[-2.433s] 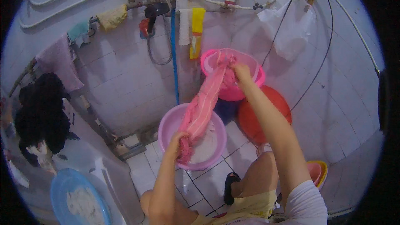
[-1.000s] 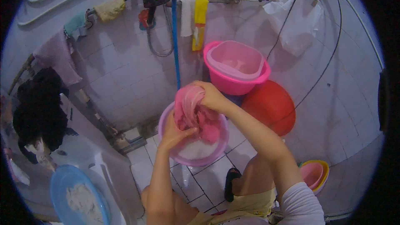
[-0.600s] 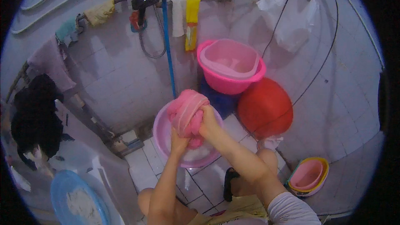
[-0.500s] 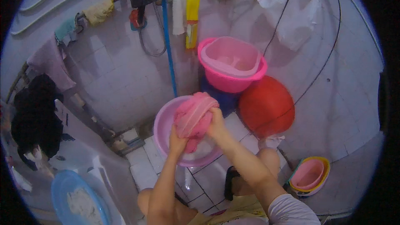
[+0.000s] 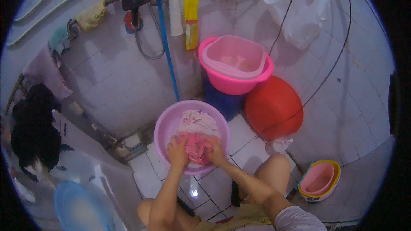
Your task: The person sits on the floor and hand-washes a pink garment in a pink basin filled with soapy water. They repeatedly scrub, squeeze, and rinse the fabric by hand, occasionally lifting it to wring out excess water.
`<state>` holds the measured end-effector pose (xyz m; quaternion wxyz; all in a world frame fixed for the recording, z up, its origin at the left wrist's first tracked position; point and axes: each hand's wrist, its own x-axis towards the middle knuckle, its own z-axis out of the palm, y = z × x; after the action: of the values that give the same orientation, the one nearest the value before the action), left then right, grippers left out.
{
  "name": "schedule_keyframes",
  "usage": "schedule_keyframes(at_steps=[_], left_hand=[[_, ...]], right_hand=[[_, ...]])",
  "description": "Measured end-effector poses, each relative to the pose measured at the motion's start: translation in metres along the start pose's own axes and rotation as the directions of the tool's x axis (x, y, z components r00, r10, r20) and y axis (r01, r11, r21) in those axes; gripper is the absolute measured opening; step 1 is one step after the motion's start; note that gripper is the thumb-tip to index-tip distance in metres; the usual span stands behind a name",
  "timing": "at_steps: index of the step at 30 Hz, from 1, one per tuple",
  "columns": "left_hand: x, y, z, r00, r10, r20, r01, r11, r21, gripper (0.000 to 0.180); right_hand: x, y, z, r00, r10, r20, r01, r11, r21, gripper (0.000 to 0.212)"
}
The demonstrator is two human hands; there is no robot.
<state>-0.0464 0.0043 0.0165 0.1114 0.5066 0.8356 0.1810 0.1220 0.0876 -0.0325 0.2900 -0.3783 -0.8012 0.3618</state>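
Black cloth [image 5: 36,124]: a dark heap at the far left, on or against the white appliance [image 5: 112,184].
Blue basin [image 5: 60,201]: low at that same side, its contents too blurred for me to make out.
Purple basin [image 5: 160,141]: on the tiled floor [image 5: 250,156], in front of the person's knees. A hard shove on one side could skid it, since the tiles look slick.
Left hand [image 5: 177,152]: on the left edge of the pink cloth, fingers partly spread — whether it grips or only presses, I can't tell.
Pink cloth [image 5: 198,146]: bunched between both hands, inside the purple basin toward its near rim. Pushing nearer could tip some over that rim.
Pale patterned cloth [image 5: 199,122]: just beyond it, in the same basin. The two could tangle if worked together.
Right hand [image 5: 216,150]: curved along the pink cloth's right edge; I can't tell how tightly it closes.
Pink basins [image 5: 235,86]: stacked above a blue bucket [image 5: 222,102], rather tilted — a bump could topple them.
Red basin [image 5: 274,109]: leaning beside the bucket.
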Motion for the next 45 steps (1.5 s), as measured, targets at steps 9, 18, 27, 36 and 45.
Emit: schedule_keyframes(at_steps=[9, 18, 27, 36, 45], left_hand=[[-0.001, 0.003, 0.030, 0.989, -0.083, 0.122, 0.090, 0.994, -0.058, 0.046], [0.030, 0.004, 0.054, 0.986, -0.158, 0.060, 0.145, 0.973, 0.177, 0.042], [0.033, 0.006, 0.051, 0.978, -0.177, 0.108, 0.163, 0.978, 0.126, 0.041], [0.001, 0.023, 0.029, 0.968, 0.250, -0.024, -0.251, 0.968, -0.027, 0.037], [-0.037, 0.030, 0.044, 0.800, 0.461, 0.384, -0.453, 0.884, -0.118, 0.038]], right_hand=[[0.008, -0.002, 0.056, 0.999, 0.023, -0.035, -0.031, 0.965, -0.261, 0.060], [0.036, -0.004, 0.047, 0.879, 0.445, 0.169, -0.376, 0.867, -0.328, 0.058], [0.061, 0.065, 0.056, 0.893, 0.260, 0.367, -0.152, 0.942, -0.298, 0.065], [0.096, 0.008, -0.025, 0.841, -0.100, 0.531, 0.233, 0.954, -0.190, 0.037], [0.088, 0.022, -0.061, 0.996, 0.056, -0.067, -0.081, 0.867, -0.492, 0.029]])
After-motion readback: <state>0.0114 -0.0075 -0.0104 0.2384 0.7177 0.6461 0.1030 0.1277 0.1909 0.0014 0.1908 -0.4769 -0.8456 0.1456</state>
